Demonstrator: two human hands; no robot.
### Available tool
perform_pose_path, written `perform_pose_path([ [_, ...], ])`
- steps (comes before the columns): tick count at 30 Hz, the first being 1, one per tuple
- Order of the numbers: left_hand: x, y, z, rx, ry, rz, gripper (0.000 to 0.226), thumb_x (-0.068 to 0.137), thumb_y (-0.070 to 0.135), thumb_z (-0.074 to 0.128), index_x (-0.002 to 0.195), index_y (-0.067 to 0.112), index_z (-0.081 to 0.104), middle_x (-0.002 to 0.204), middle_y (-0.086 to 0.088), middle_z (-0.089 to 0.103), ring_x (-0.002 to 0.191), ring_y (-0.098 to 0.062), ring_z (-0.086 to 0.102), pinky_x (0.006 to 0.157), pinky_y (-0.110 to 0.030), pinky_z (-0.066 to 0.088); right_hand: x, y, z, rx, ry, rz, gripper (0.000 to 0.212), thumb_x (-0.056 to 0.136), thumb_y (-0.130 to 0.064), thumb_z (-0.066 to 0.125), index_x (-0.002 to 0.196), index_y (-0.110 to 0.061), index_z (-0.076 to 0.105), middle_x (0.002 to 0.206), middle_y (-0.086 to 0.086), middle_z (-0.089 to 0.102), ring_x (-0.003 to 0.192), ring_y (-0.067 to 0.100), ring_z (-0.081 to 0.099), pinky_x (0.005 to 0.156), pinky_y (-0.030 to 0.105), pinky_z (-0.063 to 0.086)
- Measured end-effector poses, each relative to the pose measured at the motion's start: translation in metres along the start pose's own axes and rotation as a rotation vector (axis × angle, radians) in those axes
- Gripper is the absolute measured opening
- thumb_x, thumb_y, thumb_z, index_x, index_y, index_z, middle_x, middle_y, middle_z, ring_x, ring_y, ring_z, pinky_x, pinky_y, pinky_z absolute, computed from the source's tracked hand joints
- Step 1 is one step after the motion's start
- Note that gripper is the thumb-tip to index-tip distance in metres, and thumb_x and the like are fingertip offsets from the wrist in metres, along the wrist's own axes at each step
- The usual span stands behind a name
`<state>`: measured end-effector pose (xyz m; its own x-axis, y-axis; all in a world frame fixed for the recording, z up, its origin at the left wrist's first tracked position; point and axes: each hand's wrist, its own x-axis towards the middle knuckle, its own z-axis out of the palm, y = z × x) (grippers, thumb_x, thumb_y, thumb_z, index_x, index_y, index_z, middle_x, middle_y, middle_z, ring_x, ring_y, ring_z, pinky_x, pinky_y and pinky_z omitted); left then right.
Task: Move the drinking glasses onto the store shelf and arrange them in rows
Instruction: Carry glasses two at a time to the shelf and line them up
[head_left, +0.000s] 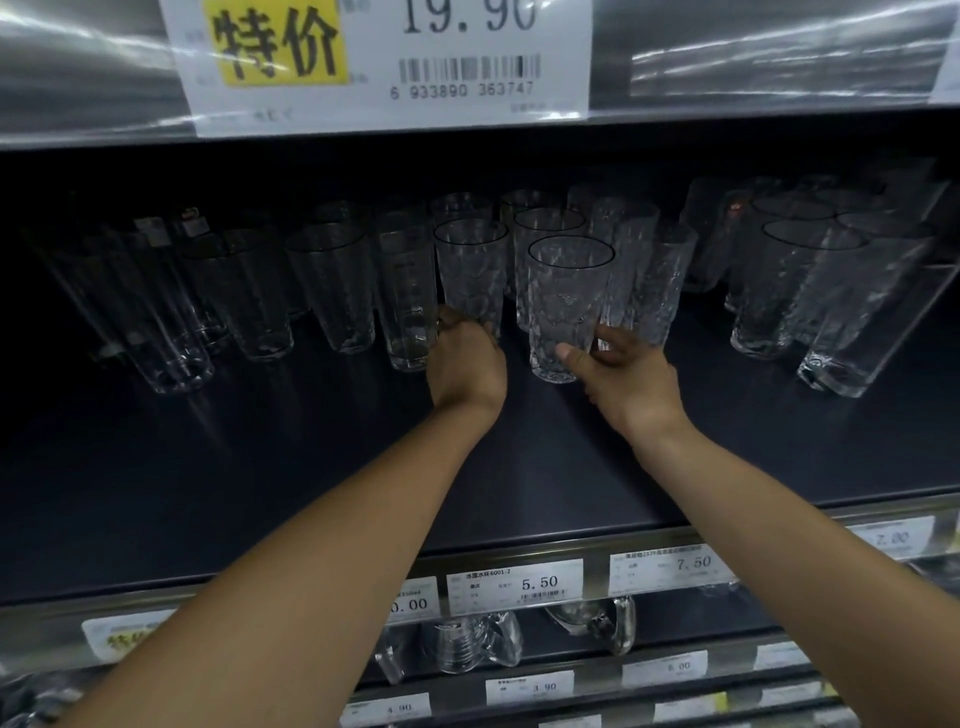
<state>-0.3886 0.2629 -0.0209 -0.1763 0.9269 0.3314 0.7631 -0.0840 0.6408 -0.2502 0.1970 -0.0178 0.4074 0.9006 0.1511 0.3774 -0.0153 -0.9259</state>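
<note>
Clear dimpled drinking glass (569, 296) stands upright in the middle of the frame on the dark store shelf (260, 467), in front of the other glasses (550, 228). The right hand (631, 379) holds it low down, thumb in front, fingers (615, 338) curled round its right side. Just to the left, the left hand (467, 364) grips the bottom of a second clear dimpled glass (470, 270), which sits further back. I think the front glass must slide back into its row.
</note>
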Motion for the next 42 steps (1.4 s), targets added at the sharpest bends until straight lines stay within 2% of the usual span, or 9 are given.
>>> perform_pose_path([
  [2, 0.002, 0.001, 0.001, 0.006, 0.001, -0.003, 0.048, 0.104, 0.024, 0.045, 0.136, -0.01, 0.037, 0.117, -0.025, 0.065, 0.107, -0.039, 0.063, 0.08, -0.04, 0.048, 0.001, 0.001, 0.0, 0.008, 0.001, 0.009, 0.018, 0.077, -0.047, 0.078, 0.088, -0.044, 0.064, 0.087, -0.006, 0.07, 0.091, 0.022, 0.069, 0.09, 0.044, 0.055],
  [4, 0.005, 0.0, 0.003, 0.004, 0.004, -0.018, 0.051, 0.103, 0.025, 0.045, 0.139, -0.011, 0.033, 0.118, -0.024, 0.065, 0.108, -0.039, 0.063, 0.08, -0.04, 0.047, 0.001, 0.002, 0.001, 0.012, -0.008, 0.031, 0.044, 0.076, -0.05, 0.078, 0.115, -0.033, 0.067, 0.097, -0.003, 0.072, 0.094, 0.021, 0.07, 0.092, 0.041, 0.055],
  [6, 0.008, -0.002, 0.006, 0.007, 0.002, -0.031, 0.053, 0.104, 0.026, 0.045, 0.14, -0.011, 0.032, 0.117, -0.023, 0.065, 0.107, -0.038, 0.063, 0.077, -0.038, 0.045, 0.0, 0.002, 0.001, -0.005, -0.008, 0.041, 0.055, 0.076, -0.052, 0.077, 0.123, -0.027, 0.065, 0.101, -0.003, 0.072, 0.093, 0.019, 0.07, 0.092, 0.04, 0.056],
  [9, 0.011, -0.004, 0.008, 0.053, -0.02, -0.025, 0.053, 0.104, 0.025, 0.043, 0.141, -0.011, 0.034, 0.119, -0.022, 0.066, 0.108, -0.036, 0.063, 0.076, -0.036, 0.043, 0.001, 0.003, 0.001, -0.008, -0.031, 0.033, 0.043, 0.079, -0.05, 0.075, 0.115, -0.027, 0.071, 0.091, -0.005, 0.073, 0.082, 0.015, 0.067, 0.088, 0.042, 0.057],
  [15, 0.011, -0.001, 0.007, 0.051, -0.023, -0.027, 0.063, 0.105, 0.021, 0.04, 0.15, -0.012, 0.011, 0.127, -0.024, 0.061, 0.117, -0.038, 0.059, 0.088, -0.04, 0.045, 0.001, 0.001, -0.001, 0.011, -0.054, 0.046, 0.039, 0.079, -0.049, 0.076, 0.11, -0.027, 0.069, 0.094, -0.004, 0.072, 0.084, 0.016, 0.065, 0.089, 0.042, 0.056],
  [18, 0.012, -0.001, 0.008, 0.037, -0.029, -0.025, 0.066, 0.106, 0.025, 0.039, 0.151, -0.011, 0.007, 0.13, -0.025, 0.059, 0.119, -0.038, 0.057, 0.09, -0.041, 0.044, 0.003, 0.002, -0.001, -0.001, -0.062, 0.048, 0.042, 0.079, -0.051, 0.074, 0.114, -0.028, 0.069, 0.096, -0.004, 0.072, 0.087, 0.016, 0.066, 0.09, 0.041, 0.056],
  [25, 0.02, -0.008, 0.019, 0.066, -0.023, -0.001, 0.066, 0.105, 0.018, 0.038, 0.15, -0.012, 0.0, 0.141, -0.027, 0.049, 0.126, -0.039, 0.052, 0.099, -0.044, 0.043, -0.002, -0.006, -0.004, -0.053, -0.091, 0.017, 0.04, 0.089, -0.045, 0.067, 0.124, -0.025, 0.065, 0.099, 0.001, 0.064, 0.098, 0.015, 0.06, 0.086, 0.022, 0.042],
  [31, 0.026, -0.011, 0.022, 0.027, -0.004, -0.023, 0.052, 0.105, 0.019, 0.04, 0.144, -0.01, 0.024, 0.13, -0.025, 0.058, 0.118, -0.038, 0.058, 0.093, -0.043, 0.046, -0.007, -0.01, -0.004, -0.064, -0.08, 0.024, 0.035, 0.091, -0.045, 0.065, 0.112, -0.018, 0.07, 0.113, 0.007, 0.071, 0.108, 0.02, 0.064, 0.084, 0.02, 0.041],
  [42, 0.025, -0.008, 0.021, 0.022, -0.003, -0.023, 0.052, 0.105, 0.021, 0.039, 0.144, -0.009, 0.023, 0.128, -0.025, 0.059, 0.118, -0.04, 0.057, 0.09, -0.043, 0.044, -0.008, -0.011, -0.003, -0.09, -0.064, 0.007, 0.033, 0.092, -0.045, 0.064, 0.105, -0.016, 0.072, 0.109, 0.007, 0.072, 0.104, 0.02, 0.064, 0.084, 0.021, 0.042],
])
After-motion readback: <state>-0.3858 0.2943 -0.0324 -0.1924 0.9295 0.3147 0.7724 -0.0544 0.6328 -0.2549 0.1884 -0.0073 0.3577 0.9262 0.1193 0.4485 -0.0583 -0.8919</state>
